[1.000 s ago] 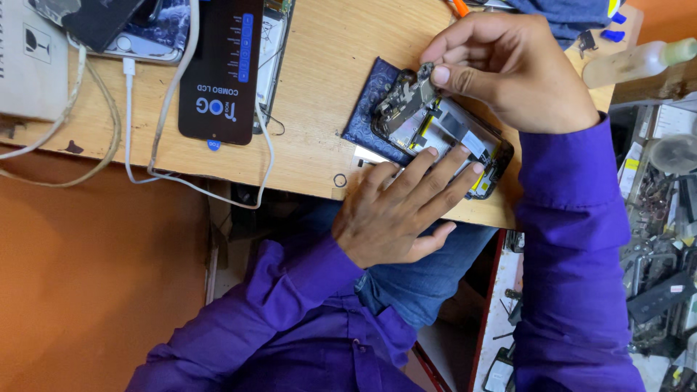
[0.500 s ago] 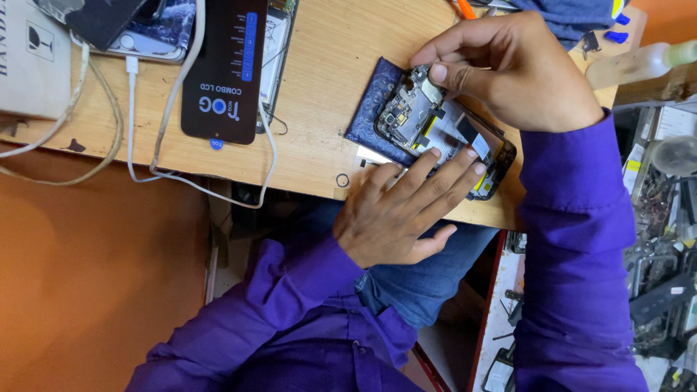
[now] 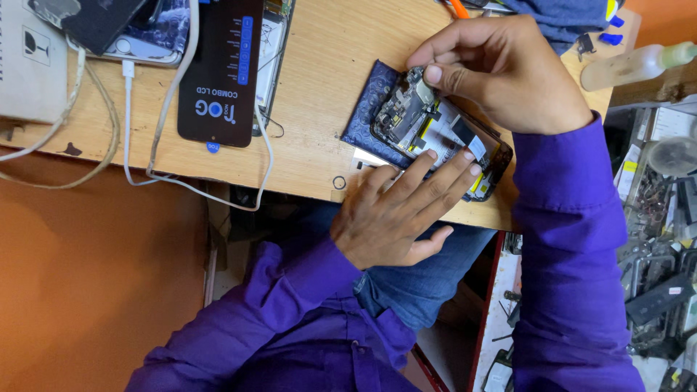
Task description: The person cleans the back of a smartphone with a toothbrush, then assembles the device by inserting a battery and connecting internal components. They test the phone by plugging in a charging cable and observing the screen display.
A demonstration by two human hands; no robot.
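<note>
Down at the near edge of the pale wooden worktable (image 3: 319, 87), a black opened smartphone with its back cover off (image 3: 443, 138) lies slanted on a dark blue patterned cloth pad (image 3: 367, 109), its circuit board, yellow-edged battery area and white labels showing. At the phone's near edge, the left hand (image 3: 396, 210) lies flat, its fingers (image 3: 443, 170) spread and pressing on the frame, the thumb hanging off the table edge; it grips nothing, only presses. At the phone's far-left corner, the right hand (image 3: 508, 72) bends over the board with thumb and forefinger pinched narrowly on a small metal part (image 3: 423, 93); I cannot tell whether that part is loose or fixed. Both arms wear purple shirt sleeves (image 3: 566, 239). Well apart to the left lies a dark flat replacement screen panel in clear wrapping (image 3: 218, 72), with white charging cables (image 3: 127, 123) looping beside it and a grey cardboard box (image 3: 29, 65) at the far left. A clear plastic bottle (image 3: 639, 64) lies at the table's right end, near a cluttered rack of parts (image 3: 661, 218).
</note>
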